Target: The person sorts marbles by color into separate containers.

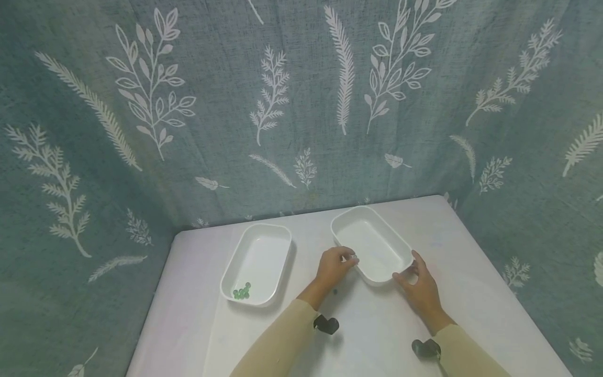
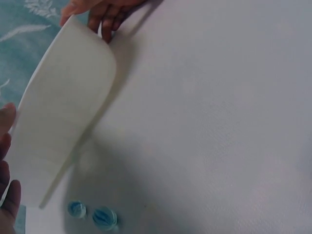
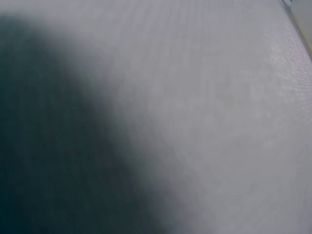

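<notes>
A white rectangular tray (image 1: 374, 243) with rounded corners lies at an angle on the right half of the table. My right hand (image 1: 421, 288) grips its near right corner, thumb and fingers spread around the rim. At the tray's near left side, my left hand (image 1: 335, 264) pinches the rim with bent fingers. In the left wrist view, the tray's outer wall (image 2: 68, 83) stands between both hands. Two round bluish glass marbles, a smaller one (image 2: 76, 209) and a larger one (image 2: 105, 218), lie on the table close by that wall.
To the left stands a second white tray (image 1: 261, 256), with several green marbles (image 1: 242, 291) gathered in its near left corner. A white cloth covers the table (image 1: 188, 303). Leaf-patterned green curtains (image 1: 301, 104) hang behind and along both sides. The right wrist view is mostly blurred.
</notes>
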Demonstrator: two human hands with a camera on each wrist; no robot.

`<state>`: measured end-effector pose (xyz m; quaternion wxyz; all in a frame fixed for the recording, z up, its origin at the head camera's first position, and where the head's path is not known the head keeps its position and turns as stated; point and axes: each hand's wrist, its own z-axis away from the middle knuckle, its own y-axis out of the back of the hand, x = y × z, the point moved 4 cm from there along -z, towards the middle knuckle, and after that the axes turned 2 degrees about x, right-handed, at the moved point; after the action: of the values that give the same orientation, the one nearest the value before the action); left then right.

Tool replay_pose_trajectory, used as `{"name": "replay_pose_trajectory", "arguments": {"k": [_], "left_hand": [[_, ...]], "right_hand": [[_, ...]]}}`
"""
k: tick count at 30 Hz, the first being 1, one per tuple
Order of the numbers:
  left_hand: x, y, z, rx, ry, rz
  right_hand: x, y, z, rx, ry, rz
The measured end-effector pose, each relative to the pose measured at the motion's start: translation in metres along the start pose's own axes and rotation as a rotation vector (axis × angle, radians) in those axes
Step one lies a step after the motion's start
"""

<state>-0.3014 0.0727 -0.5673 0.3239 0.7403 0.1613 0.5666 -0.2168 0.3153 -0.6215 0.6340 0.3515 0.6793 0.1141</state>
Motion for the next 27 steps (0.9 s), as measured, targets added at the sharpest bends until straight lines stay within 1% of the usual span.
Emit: {"name": "replay_pose_trajectory", "arguments": {"k": [6, 12, 16, 20, 23, 27], "left_hand": [[0.001, 0.0, -0.002, 0.006, 0.018, 0.021], [0.001, 0.001, -0.001, 0.015, 0.036, 0.037], [-0.002, 0.004, 0.004, 0.015, 0.043, 0.035], [-0.006, 0.007, 0.01, -0.002, 0.052, 0.006], [-0.01, 0.011, 0.016, -0.006, 0.02, -0.022], [-0.015, 0.017, 0.026, 0.009, -0.067, -0.042]], "right_hand": [[0.0, -0.001, 0.0, 0.006, 0.003, -0.012], [0.001, 0.0, 0.0, 0.003, 0.0, -0.001], [0.001, -0.002, -0.001, -0.006, -0.003, -0.003], [0.0, -0.002, 0.0, -0.008, -0.001, -0.001], [0.0, -0.001, 0.0, -0.005, -0.011, 0.003], [0.0, -0.002, 0.001, 0.003, -0.017, 0.006]]}}
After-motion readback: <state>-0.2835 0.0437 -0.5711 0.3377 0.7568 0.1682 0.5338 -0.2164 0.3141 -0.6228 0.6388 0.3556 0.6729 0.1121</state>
